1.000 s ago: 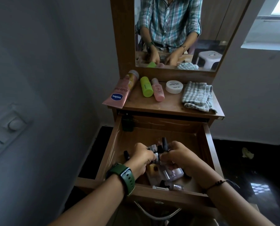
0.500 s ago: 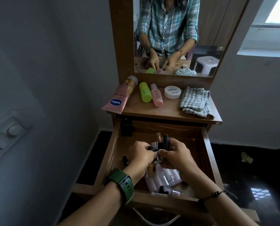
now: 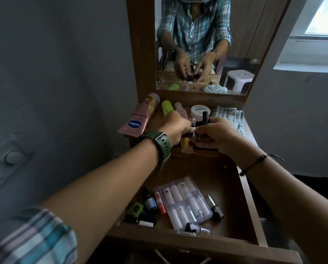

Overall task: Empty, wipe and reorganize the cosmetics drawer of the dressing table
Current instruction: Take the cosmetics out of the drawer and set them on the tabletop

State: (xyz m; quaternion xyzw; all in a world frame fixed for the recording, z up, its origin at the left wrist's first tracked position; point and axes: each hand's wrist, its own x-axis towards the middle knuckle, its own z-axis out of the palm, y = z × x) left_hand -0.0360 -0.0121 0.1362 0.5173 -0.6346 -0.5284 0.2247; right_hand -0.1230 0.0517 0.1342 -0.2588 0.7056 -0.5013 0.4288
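Grasping small bottles [image 3: 194, 134], both hands' fingers [image 3: 205, 133] crowd beside jar [image 3: 199, 112] and cloth [image 3: 229, 116].

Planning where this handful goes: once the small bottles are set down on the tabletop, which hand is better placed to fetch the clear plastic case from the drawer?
Probably the right hand: the clear plastic case lies toward the open wooden drawer's right side. Both hands now hold small bottles.

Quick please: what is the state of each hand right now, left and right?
Left hand: closed around a bunch of small nail polish bottles, above the tabletop.
Right hand: closed on the same bunch, from the other side.
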